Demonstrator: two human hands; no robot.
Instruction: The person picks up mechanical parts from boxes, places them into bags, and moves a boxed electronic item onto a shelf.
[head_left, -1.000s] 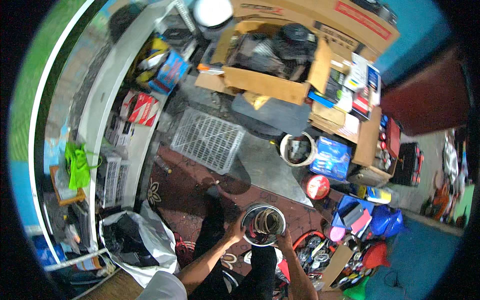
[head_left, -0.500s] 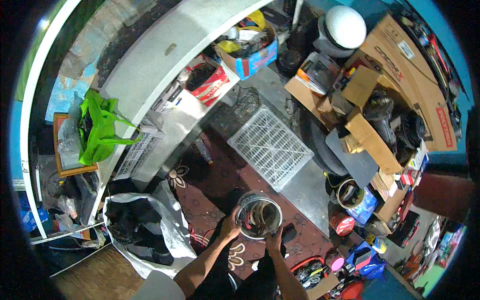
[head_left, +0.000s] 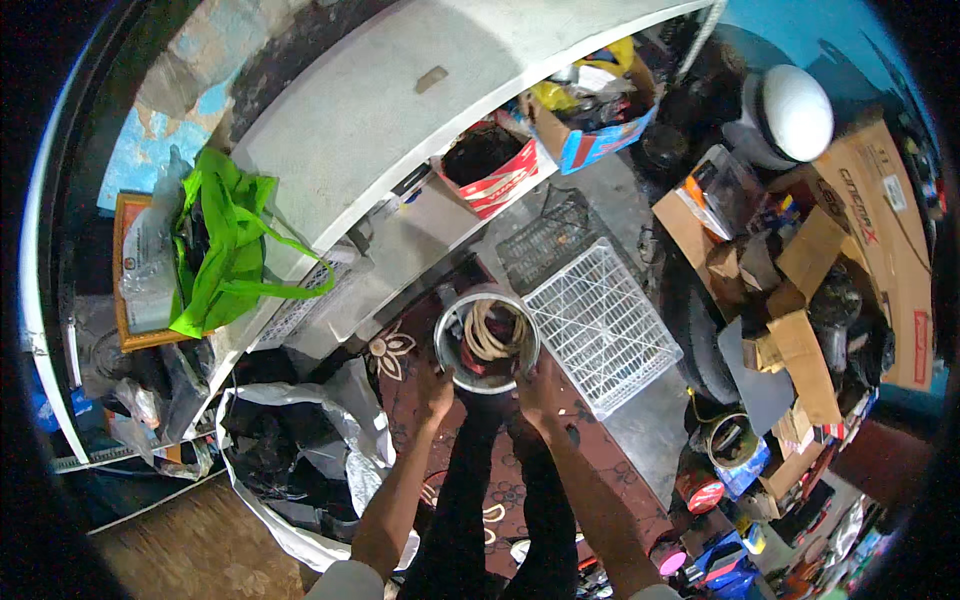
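Observation:
My left hand [head_left: 436, 390] and my right hand [head_left: 537, 390] grip opposite sides of a round metal pot [head_left: 450, 365], held out above my legs over the patterned reddish mat [head_left: 610, 470]. Inside the pot lies a coil of pale cord or hose [head_left: 490, 330], with something dark and reddish under it. Just right of the pot, a white plastic lattice crate [head_left: 605, 325] lies on the floor. A dark mesh piece [head_left: 540, 235] is behind that crate. My fingers are partly hidden under the pot's rim.
A pale shelving ledge [head_left: 350, 130] curves along the left, with a green bag [head_left: 220, 240], a red-white box [head_left: 500, 190] and a blue box [head_left: 600, 145]. A white sack [head_left: 375, 420] stands at lower left. A white helmet [head_left: 795, 110], cardboard boxes [head_left: 800, 360] and clutter fill the right.
My view has swung left toward the shelving. My hands have carried the pot forward and up, beside the lattice crate, still gripping it.

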